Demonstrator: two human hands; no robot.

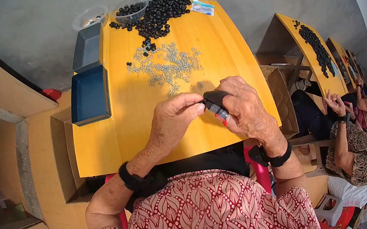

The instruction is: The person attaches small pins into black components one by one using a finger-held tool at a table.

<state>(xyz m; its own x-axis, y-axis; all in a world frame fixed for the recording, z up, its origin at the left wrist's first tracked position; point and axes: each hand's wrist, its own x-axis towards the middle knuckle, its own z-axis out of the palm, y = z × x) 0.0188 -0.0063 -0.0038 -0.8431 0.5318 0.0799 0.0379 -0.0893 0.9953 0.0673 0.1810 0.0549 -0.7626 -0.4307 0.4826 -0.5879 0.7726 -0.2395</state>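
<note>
My left hand (175, 116) is closed above the table's near part, with thumb and forefinger pinched on a small black part that is mostly hidden. Wrapped round a black handheld tool with grey and red bits (217, 107) is my right hand (247, 107). The tool's near end meets the left fingertips; its exact kind I cannot make out. Just beyond the hands lies a loose spread of small shiny metal pieces (168, 66). Behind them is a heap of black round parts with holes (160, 15).
On the yellow table (130, 142), two open blue-grey boxes (93, 119) line the left edge. Clear plastic tubs (130, 3) and a small printed packet (203, 8) sit at the back. Cardboard boxes (279, 94) stand at the right. Other people (355, 154) work at tables further right.
</note>
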